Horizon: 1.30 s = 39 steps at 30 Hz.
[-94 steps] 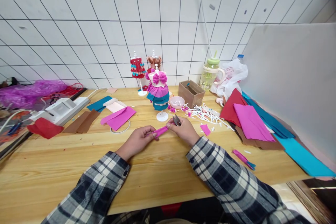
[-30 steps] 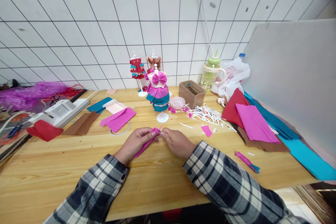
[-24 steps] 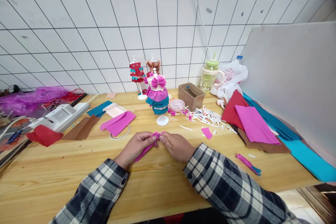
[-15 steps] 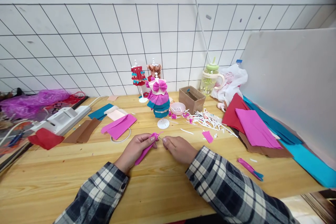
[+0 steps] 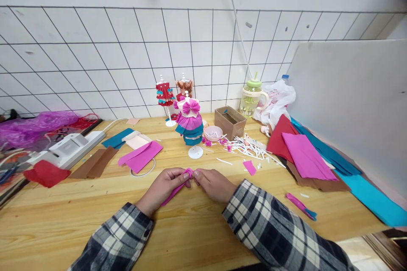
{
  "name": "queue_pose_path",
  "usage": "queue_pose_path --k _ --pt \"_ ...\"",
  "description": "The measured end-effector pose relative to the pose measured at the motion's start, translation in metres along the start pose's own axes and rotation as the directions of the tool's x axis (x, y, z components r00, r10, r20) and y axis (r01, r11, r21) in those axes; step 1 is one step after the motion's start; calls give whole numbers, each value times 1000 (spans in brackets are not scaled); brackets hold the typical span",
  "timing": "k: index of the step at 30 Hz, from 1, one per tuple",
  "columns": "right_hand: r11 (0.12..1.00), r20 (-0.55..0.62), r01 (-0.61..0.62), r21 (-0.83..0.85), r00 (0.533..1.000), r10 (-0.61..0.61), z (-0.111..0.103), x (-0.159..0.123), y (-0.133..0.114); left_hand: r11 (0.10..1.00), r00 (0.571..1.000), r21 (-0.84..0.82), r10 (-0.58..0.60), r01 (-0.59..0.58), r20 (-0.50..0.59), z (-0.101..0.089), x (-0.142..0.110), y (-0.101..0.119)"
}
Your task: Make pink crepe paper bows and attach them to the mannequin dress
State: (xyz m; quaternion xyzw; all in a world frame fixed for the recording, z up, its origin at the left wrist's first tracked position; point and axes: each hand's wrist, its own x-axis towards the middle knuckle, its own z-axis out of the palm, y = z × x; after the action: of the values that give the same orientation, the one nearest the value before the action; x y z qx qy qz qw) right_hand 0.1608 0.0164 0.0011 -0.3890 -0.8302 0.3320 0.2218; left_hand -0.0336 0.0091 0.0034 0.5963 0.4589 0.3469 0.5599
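Pinching pink paper (image 5: 172, 194) with left hand (image 5: 161, 189) and right hand (image 5: 216, 185), six o'clock from dress form (image 5: 190, 122) — may tear if tugged hard.

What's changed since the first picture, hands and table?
The right hand has come in close to the left hand; its metal snips no longer show, perhaps hidden in the palm. The pink paper strip, once stretched between them, now slants from the left hand toward the person. A white strip has appeared on the table. The pink-and-teal dress form and cardboard box look unmoved.
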Motion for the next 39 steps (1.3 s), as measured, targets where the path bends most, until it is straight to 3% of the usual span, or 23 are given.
queue_pose_path --k 4,11,24,39 --pt "999 15 16 29 1000 -16 -1 0 -3 1000 1000 -14 -4 4 15 0 0 -2" --pt "999 -21 -4 35 1000 5 -1 0 2 1000 995 -20 -8 6 -100 3 -2 6" --pt "997 -41 -22 72 999 25 4 -1 0 999 997 26 39 -37 -61 6 -4 6" --pt "1000 -29 -8 24 1000 9 5 0 -1 998 997 -66 -14 9 -74 7 -3 6"
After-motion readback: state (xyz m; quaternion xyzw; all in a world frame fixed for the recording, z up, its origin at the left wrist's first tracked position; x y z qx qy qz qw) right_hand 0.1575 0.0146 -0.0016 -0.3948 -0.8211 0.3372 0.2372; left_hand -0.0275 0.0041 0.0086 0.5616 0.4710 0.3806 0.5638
